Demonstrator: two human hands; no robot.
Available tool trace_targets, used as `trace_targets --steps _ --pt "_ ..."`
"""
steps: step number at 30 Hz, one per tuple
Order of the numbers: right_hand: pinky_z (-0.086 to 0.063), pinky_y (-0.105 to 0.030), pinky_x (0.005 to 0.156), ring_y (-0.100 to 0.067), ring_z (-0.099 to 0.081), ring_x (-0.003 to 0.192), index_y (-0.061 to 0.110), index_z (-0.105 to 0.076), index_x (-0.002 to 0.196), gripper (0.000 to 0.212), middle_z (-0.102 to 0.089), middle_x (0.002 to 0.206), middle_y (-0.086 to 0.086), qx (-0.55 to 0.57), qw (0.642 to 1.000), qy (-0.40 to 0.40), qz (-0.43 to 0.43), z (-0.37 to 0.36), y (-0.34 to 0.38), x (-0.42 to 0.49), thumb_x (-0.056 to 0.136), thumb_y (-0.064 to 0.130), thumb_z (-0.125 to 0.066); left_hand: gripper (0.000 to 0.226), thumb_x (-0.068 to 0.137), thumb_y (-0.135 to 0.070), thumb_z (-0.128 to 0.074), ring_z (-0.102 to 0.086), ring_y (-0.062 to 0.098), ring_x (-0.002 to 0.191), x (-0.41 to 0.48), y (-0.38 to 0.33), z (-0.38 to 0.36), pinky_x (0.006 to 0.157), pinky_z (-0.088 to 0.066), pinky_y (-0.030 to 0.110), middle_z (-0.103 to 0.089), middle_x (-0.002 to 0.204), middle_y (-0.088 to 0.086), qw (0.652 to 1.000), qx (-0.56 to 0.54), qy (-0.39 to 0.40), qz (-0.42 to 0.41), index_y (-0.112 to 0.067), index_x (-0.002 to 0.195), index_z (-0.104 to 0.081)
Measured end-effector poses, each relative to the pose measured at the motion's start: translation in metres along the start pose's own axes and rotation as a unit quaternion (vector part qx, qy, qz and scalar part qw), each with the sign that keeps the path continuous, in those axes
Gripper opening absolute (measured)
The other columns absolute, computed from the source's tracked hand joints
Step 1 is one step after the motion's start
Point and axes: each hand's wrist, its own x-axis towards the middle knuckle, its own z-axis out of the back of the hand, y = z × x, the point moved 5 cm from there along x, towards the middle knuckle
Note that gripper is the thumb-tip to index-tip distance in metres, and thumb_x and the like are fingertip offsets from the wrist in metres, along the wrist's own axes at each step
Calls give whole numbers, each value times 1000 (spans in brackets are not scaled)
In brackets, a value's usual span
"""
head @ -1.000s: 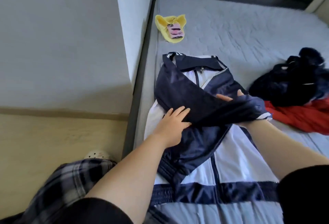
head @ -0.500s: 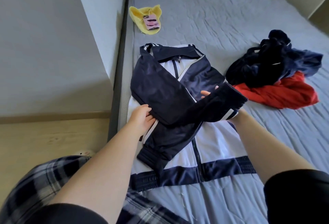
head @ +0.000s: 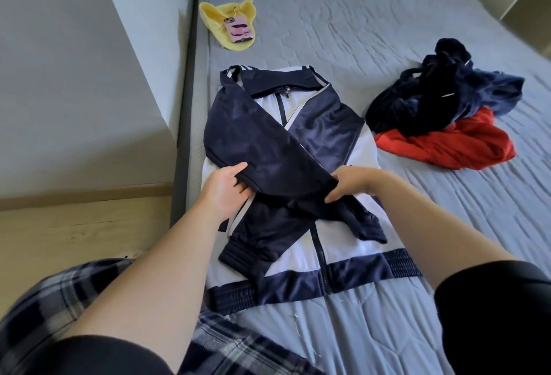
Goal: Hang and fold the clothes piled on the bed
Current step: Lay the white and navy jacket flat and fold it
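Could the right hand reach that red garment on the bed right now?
Probably yes: only bare mattress lies between the right hand and the red garment. But that hand holds the jacket sleeve, and dark clothes overlap the garment's far side.

A pink-cased phone (head: 240,29) is lying on a yellow cloth (head: 212,15); grey wall (head: 74,91) and wooden floor (head: 74,231) are showing at my left.
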Motion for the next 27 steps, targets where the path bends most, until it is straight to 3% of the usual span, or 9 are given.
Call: trace_targets --steps 2,5,9,13,16,18,22,24,27 --pt "-49 -19 70 -12 -65 78 13 -71 85 12 -70 85 0 67 995 -50 55 11 6 -4 75 13 -78 41 97 -11 -43 -48 26 125 -1 2 5 101 -41 39 -48 139 10 1000 17 -5 9 -4 138 -43" --pt "-50 -26 77 -20 -64 83 2 -68 95 25 -70 90 -8 336 930 -121 86 30 -1 -12 84 24 -71 33 97 -9 -46 -59 27 108 1 4 14 92 -46 38 -57 125 13 999 31 -33 4 -6 130 -49" --pt "-53 -37 81 -26 -58 76 2 -64 92 51 -59 82 -11 134 980 -132 -70 24 -36 -14 92 52 -53 31 98 -16 -49 -59 25 106 2 6 13 91 -47 38 -53 129 10 1000 27 -12 7 -13 129 -51" --pt "-51 -39 82 -25 -60 81 -2 -66 96 24 -64 87 -15 152 985 -66 -42 5 -51 -18 92 22 -62 37 97 -14 -48 -58 23 111 -3 14 2 97 -45 41 -54 128 7 996 80 31 39 -13 134 -50" --pt "-53 -27 60 -19 -67 67 1 -60 95 13 -69 80 -11 430 901 -30 51 7 -48 -27 96 10 -51 37 95 -8 -45 -59 25 109 -6 15 -3 95 -46 40 -57 127 12 998 58 26 27 -4 132 -50" --pt "-54 -28 53 -19 -68 64 4 -60 101 14 -70 81 -9 507 858 -8 78 14 -51 -34 90 9 -55 35 96 -8 -43 -57 28 113 -5 13 0 94 -46 39 -53 133 16 1000 22 8 11 0 130 -52" --pt "-51 -26 60 -16 -59 64 9 -68 87 14 -64 75 -5 205 973 -90 -58 18 -72 -34 86 23 -69 35 99 -12 -42 -52 27 121 -3 16 4 96 -44 40 -46 141 10 999 41 3 26 -8 133 -51" --pt "-49 -26 64 -17 -58 69 11 -68 87 27 -63 76 -4 165 977 -87 -107 14 -82 -32 88 38 -66 38 99 -15 -44 -51 27 123 -3 18 5 95 -45 43 -45 140 5 997 60 17 40 -16 137 -48" --pt "-57 -29 66 -20 -68 78 5 -66 109 32 -72 91 -8 262 960 -26 -97 1 -82 -37 89 30 -65 36 96 -14 -48 -58 23 111 -5 23 5 83 -52 43 -51 131 5 990 109 43 73 -16 132 -54"
